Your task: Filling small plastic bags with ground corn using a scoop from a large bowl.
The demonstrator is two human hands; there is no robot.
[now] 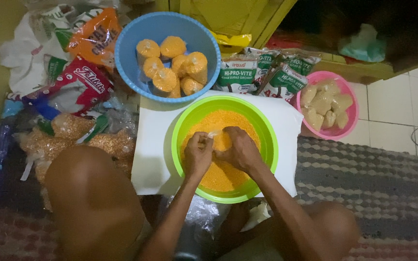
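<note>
Right now both of my hands meet over the green bowl [185,126], which sits on a white sheet [151,145] on the floor between my knees. That bowl is filled with fine orange grain [228,174]. My left hand [197,155] is closed, its fingers pinched on the top of a small clear plastic bag [215,134] held just above the grain. My right hand [240,151] is closed too, fingers curled against the same bag from the other side, so the two hands touch at the bag's mouth. How full the little bag is I cannot tell; my fingers hide most of it.

Just beyond the green bowl, far and to the left, stands a blue bowl [129,67] holding several tied packets of the orange grain [172,65]. To the far right a pink bowl [351,113] holds packets of a paler, cream-coloured stuff [326,104]. Between those two bowls lie printed green-and-white feed sacks [240,75]. On the left is a heap of bags and wrappers, among them a red pouch [81,84] and clear bags of brown grain [112,142]. A patterned mat [378,179] covers the floor on my right, with pale tiles [397,101] beyond it.
</note>
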